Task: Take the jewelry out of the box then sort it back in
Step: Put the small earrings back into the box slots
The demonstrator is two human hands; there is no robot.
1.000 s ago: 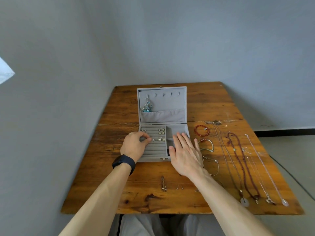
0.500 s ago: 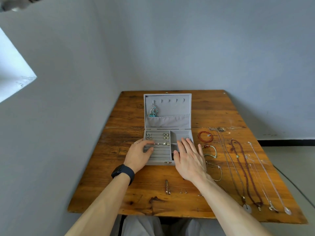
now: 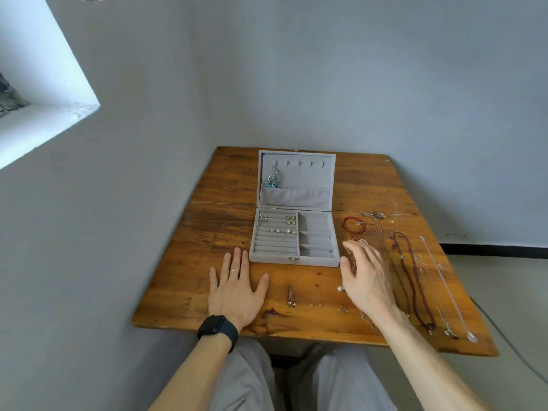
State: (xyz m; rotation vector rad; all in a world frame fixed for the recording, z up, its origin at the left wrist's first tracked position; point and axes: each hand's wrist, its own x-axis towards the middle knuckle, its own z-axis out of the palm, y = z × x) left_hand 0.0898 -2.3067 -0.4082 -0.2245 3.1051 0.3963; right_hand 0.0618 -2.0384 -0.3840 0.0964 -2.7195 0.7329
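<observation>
An open grey jewelry box [image 3: 318, 261] stands mid-table, lid upright. Several rings [image 3: 277, 225] sit in its ring rows, and a turquoise piece [image 3: 273, 180] hangs in the lid. My left hand [image 3: 235, 287] lies flat on the table, fingers spread, just left of the box's front corner. To the right of the box my right hand [image 3: 366, 275] hovers open over bracelets, holding nothing. A red bead bracelet [image 3: 353, 224], a dark bead necklace [image 3: 410, 277] and a silver chain [image 3: 444, 287] lie on the right. Small earrings [image 3: 315, 304] and a clip [image 3: 290, 295] lie in front of the box.
The wooden table [image 3: 207, 232] stands against a grey wall at the back and on the left. A white window recess [image 3: 44, 108] is at the upper left. My grey-trousered legs [image 3: 296, 381] are below the table's front edge.
Both hands have left the box: the left one moved down onto the table, the right one moved right over the bracelets. The camera has tilted up.
</observation>
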